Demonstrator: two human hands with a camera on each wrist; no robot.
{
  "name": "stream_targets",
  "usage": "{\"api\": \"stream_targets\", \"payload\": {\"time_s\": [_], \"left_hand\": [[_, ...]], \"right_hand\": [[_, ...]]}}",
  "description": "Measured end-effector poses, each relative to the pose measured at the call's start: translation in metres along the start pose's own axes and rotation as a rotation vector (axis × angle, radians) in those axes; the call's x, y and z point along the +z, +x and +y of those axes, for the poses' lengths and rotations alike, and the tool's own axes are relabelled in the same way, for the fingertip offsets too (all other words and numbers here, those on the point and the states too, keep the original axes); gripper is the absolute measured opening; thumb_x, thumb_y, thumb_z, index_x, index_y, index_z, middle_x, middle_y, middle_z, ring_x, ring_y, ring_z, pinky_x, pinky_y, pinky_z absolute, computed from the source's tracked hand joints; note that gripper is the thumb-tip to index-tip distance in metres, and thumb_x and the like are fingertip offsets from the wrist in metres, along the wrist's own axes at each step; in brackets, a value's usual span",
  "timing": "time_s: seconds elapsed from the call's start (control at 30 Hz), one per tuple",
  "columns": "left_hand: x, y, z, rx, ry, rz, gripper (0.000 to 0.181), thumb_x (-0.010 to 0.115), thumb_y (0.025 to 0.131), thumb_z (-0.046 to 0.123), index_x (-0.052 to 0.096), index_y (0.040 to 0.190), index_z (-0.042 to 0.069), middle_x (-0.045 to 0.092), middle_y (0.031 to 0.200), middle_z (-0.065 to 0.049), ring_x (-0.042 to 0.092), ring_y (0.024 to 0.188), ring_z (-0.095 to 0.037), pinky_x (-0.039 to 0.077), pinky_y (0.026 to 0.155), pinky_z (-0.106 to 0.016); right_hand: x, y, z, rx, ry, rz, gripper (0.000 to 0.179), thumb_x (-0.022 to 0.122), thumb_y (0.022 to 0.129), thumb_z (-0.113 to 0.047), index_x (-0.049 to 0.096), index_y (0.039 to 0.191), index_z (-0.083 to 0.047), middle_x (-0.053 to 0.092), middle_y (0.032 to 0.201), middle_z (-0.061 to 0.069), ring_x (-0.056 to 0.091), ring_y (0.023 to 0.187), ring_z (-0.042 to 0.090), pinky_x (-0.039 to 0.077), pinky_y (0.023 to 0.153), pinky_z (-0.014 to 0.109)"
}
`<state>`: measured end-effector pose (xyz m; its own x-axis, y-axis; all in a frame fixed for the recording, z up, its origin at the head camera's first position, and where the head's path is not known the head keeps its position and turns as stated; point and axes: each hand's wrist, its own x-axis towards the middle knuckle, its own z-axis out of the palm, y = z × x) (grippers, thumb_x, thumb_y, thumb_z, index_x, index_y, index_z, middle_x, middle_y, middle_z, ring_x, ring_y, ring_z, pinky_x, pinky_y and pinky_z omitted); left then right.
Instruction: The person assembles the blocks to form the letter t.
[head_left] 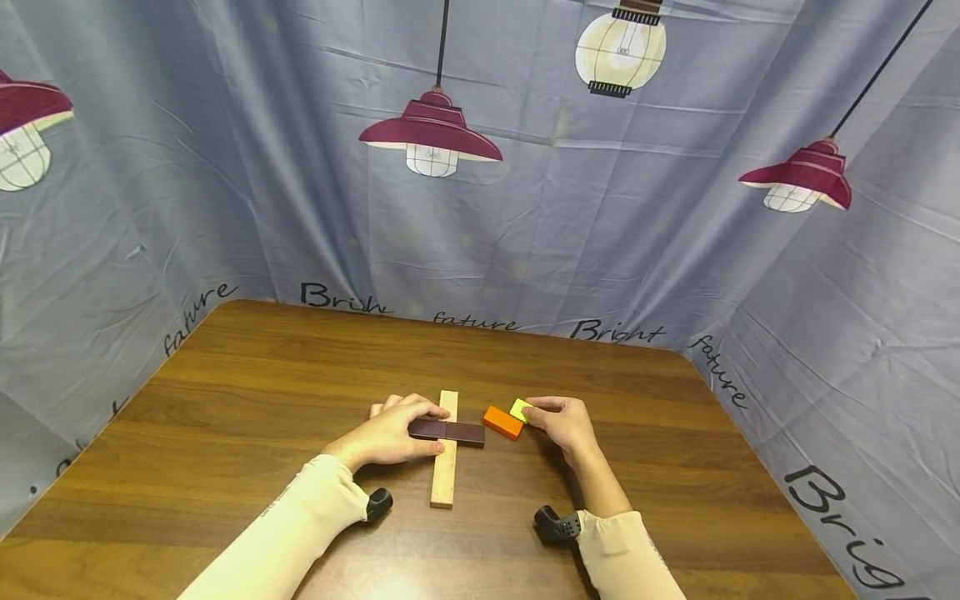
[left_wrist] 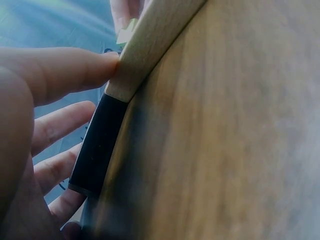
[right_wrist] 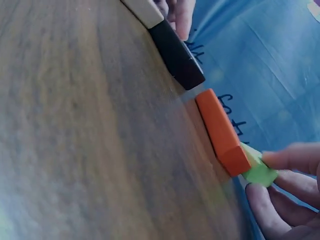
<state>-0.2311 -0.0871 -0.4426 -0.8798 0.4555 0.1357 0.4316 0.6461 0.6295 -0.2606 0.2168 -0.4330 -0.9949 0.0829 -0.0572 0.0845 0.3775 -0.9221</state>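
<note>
Two dark brown blocks (head_left: 467,434) lie end to end across the table. Pale wooden blocks (head_left: 444,482) extend to the front and back from their middle, making a cross. My left hand (head_left: 384,433) lies over the left side of this cross, fingers spread. Its thumb (left_wrist: 90,70) rests against the near pale block, while the other fingers reach behind the left dark block (left_wrist: 100,145). With thumb and fingers, my right hand (head_left: 567,425) pinches a small yellow-green block (head_left: 519,408). That block sits against an orange block (head_left: 502,422), which lies slanted just right of the cross.
Everything lies on a brown wood-grain table (head_left: 285,358). A grey-blue curtain (head_left: 555,233) printed with lamps and lettering surrounds its back and sides. Black wrist devices (head_left: 557,525) stick out from both cream sleeves (head_left: 626,554).
</note>
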Motion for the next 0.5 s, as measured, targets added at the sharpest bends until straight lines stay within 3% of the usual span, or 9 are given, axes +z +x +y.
{"api": "stream_targets", "payload": {"time_s": [0.2, 0.5], "left_hand": [[-0.0005, 0.0000, -0.0009, 0.002, -0.003, 0.000, 0.049, 0.077, 0.085, 0.045, 0.067, 0.128, 0.024, 0.060, 0.129, 0.002, 0.046, 0.113, -0.025, 0.027, 0.091, -0.053], [-0.0001, 0.0002, -0.0023, 0.003, -0.008, -0.001, 0.049, 0.077, 0.084, 0.046, 0.067, 0.127, 0.025, 0.060, 0.129, 0.004, 0.046, 0.114, -0.025, 0.027, 0.092, -0.054]], "right_hand": [[0.0000, -0.0002, 0.0004, -0.007, -0.083, -0.030, 0.042, 0.091, 0.073, -0.016, 0.077, 0.109, -0.001, 0.071, 0.112, 0.015, 0.062, 0.103, 0.026, 0.051, 0.082, 0.034], [-0.0051, -0.0006, -0.0025, -0.049, -0.082, -0.048, 0.042, 0.091, 0.074, -0.014, 0.077, 0.112, -0.003, 0.073, 0.108, 0.013, 0.065, 0.101, 0.023, 0.050, 0.080, 0.031]]}}
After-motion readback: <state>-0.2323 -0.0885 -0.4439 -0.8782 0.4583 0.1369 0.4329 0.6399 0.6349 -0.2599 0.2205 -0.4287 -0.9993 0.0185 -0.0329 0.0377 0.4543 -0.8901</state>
